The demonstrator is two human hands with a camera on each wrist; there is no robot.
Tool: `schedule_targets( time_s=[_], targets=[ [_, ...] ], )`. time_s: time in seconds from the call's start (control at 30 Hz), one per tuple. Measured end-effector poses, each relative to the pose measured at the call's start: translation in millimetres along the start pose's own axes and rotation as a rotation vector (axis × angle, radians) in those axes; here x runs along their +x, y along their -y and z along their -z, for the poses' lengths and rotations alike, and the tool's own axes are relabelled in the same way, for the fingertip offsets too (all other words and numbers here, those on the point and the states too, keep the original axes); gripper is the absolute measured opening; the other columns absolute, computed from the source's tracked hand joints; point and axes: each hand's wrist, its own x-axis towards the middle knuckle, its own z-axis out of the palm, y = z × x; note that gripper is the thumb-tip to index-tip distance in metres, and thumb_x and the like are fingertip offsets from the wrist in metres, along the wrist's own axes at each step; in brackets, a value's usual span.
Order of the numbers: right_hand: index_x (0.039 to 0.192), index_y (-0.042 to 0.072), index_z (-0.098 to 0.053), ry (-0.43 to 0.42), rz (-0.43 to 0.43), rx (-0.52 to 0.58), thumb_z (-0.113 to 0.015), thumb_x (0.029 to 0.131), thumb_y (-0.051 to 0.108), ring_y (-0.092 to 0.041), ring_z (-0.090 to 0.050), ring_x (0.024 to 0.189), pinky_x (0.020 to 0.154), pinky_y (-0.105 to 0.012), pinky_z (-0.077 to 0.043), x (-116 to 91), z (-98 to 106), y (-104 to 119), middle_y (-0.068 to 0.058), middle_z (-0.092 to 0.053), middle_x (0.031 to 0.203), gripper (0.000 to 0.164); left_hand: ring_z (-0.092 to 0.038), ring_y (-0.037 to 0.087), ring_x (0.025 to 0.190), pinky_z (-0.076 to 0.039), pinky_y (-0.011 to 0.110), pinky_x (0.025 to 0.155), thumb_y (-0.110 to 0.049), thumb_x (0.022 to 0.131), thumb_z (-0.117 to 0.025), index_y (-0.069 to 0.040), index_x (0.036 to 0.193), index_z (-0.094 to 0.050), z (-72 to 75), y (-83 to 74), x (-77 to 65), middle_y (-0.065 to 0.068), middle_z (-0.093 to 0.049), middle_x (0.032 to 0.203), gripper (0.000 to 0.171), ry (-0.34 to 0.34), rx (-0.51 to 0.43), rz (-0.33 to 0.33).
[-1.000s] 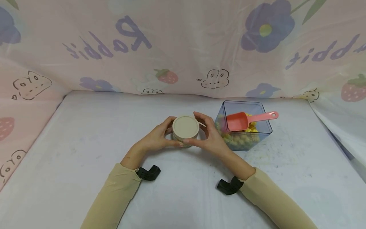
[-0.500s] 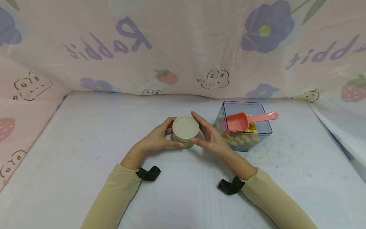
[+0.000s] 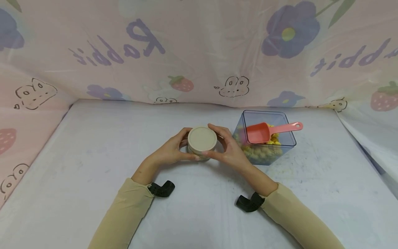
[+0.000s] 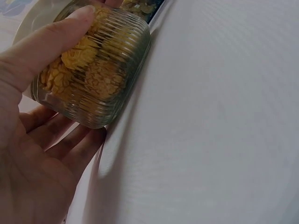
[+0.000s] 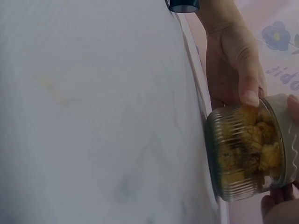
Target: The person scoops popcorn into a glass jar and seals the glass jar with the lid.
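Note:
A ribbed glass jar (image 4: 110,70) of dried yellow flowers stands upright on the white table, with a cream lid (image 3: 202,138) on its mouth. My left hand (image 3: 171,148) grips the glass from the left, thumb on the near side and fingers behind. On the right, my right hand (image 3: 230,148) holds the lid's rim, its thumb at the near edge and its fingers around the far side. The right wrist view shows the ribbed jar (image 5: 238,158) from the side, the lid (image 5: 287,135) seated on it and the left thumb pressing the glass.
Just right of my right hand stands a clear bluish square container (image 3: 264,155), partly filled with yellow dried flowers. A pink scoop (image 3: 259,133) lies in it, handle sticking out over the right rim. A patterned pink cloth (image 3: 199,52) hangs behind the white table (image 3: 109,207).
Half a second ago my right fingers straightened and the thumb slid right along the lid. Now they curl around the rim again, thumb back to the left. The left hand keeps its hold.

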Motion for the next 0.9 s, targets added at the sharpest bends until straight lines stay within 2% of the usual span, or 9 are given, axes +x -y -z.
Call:
schedule_targets(
  time_s=[0.13,0.3,0.5,0.6,0.73,0.9],
  targets=[
    [0.142,0.002,-0.039,-0.020,-0.017,-0.042,-0.080,0.074,0.000,-0.027,-0.036,0.132,0.114,-0.048,-0.030,0.0,-1.2,-2.2,-0.014,-0.033,0.141,0.080,-0.042,0.029,0.135,-0.032,0.040,0.115,-0.003,0.076,-0.080,-0.006,0.140,-0.033,-0.7,-0.3,0.1,0.013,-0.041,0.144,0.080,0.001,-0.005,-0.006],
    [0.144,0.003,-0.035,-0.011,-0.022,-0.035,-0.081,0.074,0.004,-0.028,-0.034,0.135,0.116,-0.048,-0.028,-1.4,-0.5,-2.5,-0.017,-0.031,0.144,0.084,-0.043,0.025,0.135,-0.032,0.038,0.115,-0.003,0.075,-0.081,-0.008,0.139,-0.035,-1.1,-1.4,-0.4,0.009,-0.042,0.143,0.079,-0.005,-0.011,0.011],
    [0.150,-0.001,-0.021,0.079,0.043,0.081,-0.073,0.082,0.000,-0.034,-0.018,0.145,0.120,-0.052,-0.012,-2.3,4.2,-1.5,-0.021,-0.018,0.156,0.086,-0.044,0.025,0.134,-0.032,0.039,0.115,-0.005,0.075,-0.081,-0.009,0.139,-0.035,-0.5,1.3,-0.8,0.008,-0.043,0.142,0.079,-0.010,-0.007,0.005],
    [0.151,-0.003,-0.018,0.125,0.055,0.099,-0.068,0.084,-0.004,-0.032,-0.012,0.147,0.120,-0.051,-0.008,-1.6,5.8,-1.1,-0.019,-0.016,0.158,0.083,-0.043,0.025,0.134,-0.031,0.040,0.115,-0.005,0.075,-0.081,-0.009,0.140,-0.034,-0.2,2.4,-0.5,0.009,-0.042,0.143,0.080,-0.001,-0.008,0.002],
    [0.150,-0.003,-0.022,0.134,0.045,0.092,-0.067,0.084,-0.007,-0.030,-0.016,0.147,0.120,-0.050,-0.011,-0.8,6.3,0.4,-0.021,-0.021,0.157,0.080,-0.042,0.025,0.135,-0.032,0.041,0.115,-0.007,0.076,-0.081,-0.010,0.140,-0.034,0.0,1.6,-0.1,0.008,-0.042,0.143,0.080,0.001,-0.003,0.007],
    [0.147,-0.002,-0.030,0.073,0.016,0.050,-0.070,0.079,-0.010,-0.031,-0.029,0.141,0.119,-0.048,-0.021,-0.4,3.6,2.3,-0.021,-0.031,0.150,0.079,-0.042,0.025,0.135,-0.032,0.041,0.114,-0.008,0.075,-0.082,-0.010,0.140,-0.034,0.3,1.9,0.9,0.008,-0.042,0.144,0.080,-0.004,0.003,0.010]
  ],
)
